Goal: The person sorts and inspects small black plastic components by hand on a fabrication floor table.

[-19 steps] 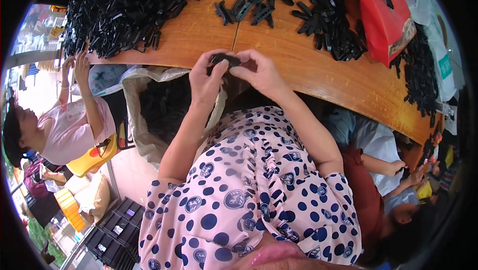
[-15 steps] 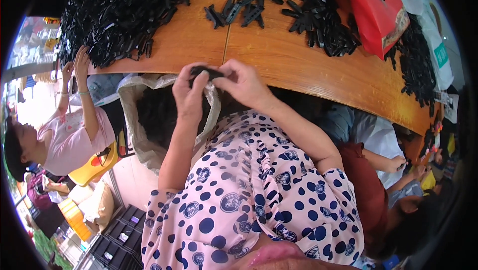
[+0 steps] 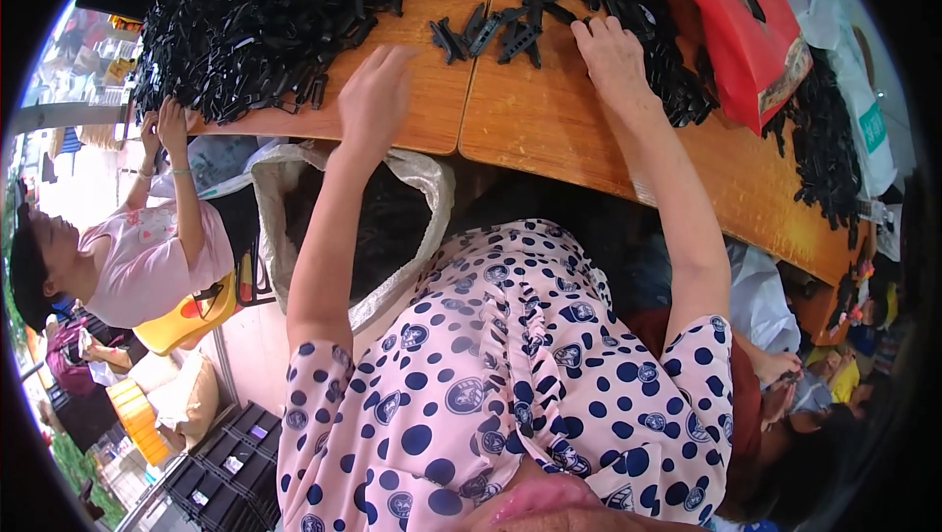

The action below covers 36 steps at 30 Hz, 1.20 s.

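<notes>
My right hand (image 3: 612, 61) reaches over the table with its fingers stretched out, their tips at the edge of the right-hand pile of narrow black plastic clips (image 3: 659, 66). Nothing shows in its fingers. My left hand (image 3: 376, 102) is raised over the table's near edge, beside the large left-hand heap of black clips (image 3: 235, 36). Motion smears its fingers, so what they hold, if anything, is unclear. Between the two hands a few loose clips (image 3: 505, 33) lie on the wooden table (image 3: 549, 105). Below my left forearm hangs a white woven sack (image 3: 432, 208), its mouth open and dark inside.
A red bag (image 3: 736, 31) stands at the right of the table, with more black clips (image 3: 824, 139) beyond it. To the left, a co-worker in a pink top (image 3: 162, 262) holds both hands at the heap. Another person in dark red (image 3: 748, 395) sits at the right. Black crates (image 3: 231, 468) stand lower left.
My hands were together over the sack's edge with a black clip between them. They have parted: the right went to the right-hand pile, the left forward over the table. That clip no longer shows.
</notes>
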Motion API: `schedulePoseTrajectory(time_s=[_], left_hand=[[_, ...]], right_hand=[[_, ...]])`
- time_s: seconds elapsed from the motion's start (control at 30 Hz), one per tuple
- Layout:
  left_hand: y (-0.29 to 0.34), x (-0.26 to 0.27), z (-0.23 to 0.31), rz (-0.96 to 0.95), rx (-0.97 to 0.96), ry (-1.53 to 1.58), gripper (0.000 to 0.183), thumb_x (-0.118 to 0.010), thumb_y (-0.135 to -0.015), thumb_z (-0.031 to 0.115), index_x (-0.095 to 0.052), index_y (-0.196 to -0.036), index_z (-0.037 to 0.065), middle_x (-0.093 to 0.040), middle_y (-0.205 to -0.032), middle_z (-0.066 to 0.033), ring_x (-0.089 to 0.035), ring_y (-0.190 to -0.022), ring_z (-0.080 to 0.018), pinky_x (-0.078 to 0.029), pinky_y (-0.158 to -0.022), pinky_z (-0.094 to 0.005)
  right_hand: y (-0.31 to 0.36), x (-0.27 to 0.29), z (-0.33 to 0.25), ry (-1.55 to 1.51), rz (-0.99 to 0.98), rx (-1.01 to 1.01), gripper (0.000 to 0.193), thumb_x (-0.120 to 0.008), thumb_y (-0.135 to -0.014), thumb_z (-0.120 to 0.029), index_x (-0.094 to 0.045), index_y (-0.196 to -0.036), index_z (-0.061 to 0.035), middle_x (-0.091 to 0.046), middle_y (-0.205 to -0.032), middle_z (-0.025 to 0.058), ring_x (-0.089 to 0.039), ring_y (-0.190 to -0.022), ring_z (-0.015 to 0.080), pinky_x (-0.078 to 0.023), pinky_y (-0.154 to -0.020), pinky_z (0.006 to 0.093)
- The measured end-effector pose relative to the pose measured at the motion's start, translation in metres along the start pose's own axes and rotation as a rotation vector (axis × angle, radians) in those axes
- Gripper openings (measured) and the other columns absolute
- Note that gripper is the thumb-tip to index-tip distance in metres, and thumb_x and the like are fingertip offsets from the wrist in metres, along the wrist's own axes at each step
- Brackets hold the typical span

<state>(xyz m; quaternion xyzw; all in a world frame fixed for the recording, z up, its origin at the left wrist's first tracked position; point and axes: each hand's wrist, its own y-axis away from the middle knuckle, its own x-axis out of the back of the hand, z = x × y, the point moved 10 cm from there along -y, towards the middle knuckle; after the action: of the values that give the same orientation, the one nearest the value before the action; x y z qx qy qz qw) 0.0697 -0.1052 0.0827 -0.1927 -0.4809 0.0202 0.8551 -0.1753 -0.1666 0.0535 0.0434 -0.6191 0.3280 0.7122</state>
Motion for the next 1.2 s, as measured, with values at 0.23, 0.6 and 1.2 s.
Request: schedulePoseTrajectory(time_s=[0.23, 0.6, 1.2], left_hand=[[-0.046, -0.066, -0.004, -0.144, -0.301, -0.210, 0.021, -0.062, -0.079, 0.007, -0.056, -0.100, 0.005, -0.059, -0.100, -0.0136, -0.056, -0.097, -0.0350, -0.045, -0.082, -0.0428], [-0.028, -0.057, -0.020, -0.099, -0.083, -0.067, 0.020, -0.063, -0.084, 0.013, -0.053, -0.100, 0.006, -0.058, -0.105, -0.0127, -0.060, -0.092, -0.0355, -0.048, -0.074, -0.0430], [0.005, -0.072, 0.008, 0.040, 0.436, 0.729, 0.021, -0.069, -0.080, 0.003, -0.054, -0.093, 0.001, -0.061, -0.089, -0.0071, -0.059, -0.083, -0.0150, -0.049, -0.074, -0.0260]], right_hand=[[-0.003, 0.005, 0.010, -0.291, 0.115, -0.067, 0.038, -0.062, -0.081, -0.004, -0.054, -0.118, -0.0072, -0.059, -0.093, 0.0078, -0.060, -0.093, 0.0221, -0.051, -0.072, 0.0334], [0.035, -0.045, -0.036, -2.295, 0.022, -0.847, 0.034, -0.059, -0.089, 0.000, -0.049, -0.122, 0.0014, -0.065, -0.103, 0.0135, -0.067, -0.089, 0.0211, -0.056, -0.073, 0.0254], [0.051, -0.028, -0.105, -2.224, -0.102, -0.814, 0.029, -0.056, -0.095, -0.020, -0.054, -0.118, -0.0017, -0.065, -0.086, 0.0051, -0.058, -0.062, 0.0073, -0.044, -0.051, 0.0176]])
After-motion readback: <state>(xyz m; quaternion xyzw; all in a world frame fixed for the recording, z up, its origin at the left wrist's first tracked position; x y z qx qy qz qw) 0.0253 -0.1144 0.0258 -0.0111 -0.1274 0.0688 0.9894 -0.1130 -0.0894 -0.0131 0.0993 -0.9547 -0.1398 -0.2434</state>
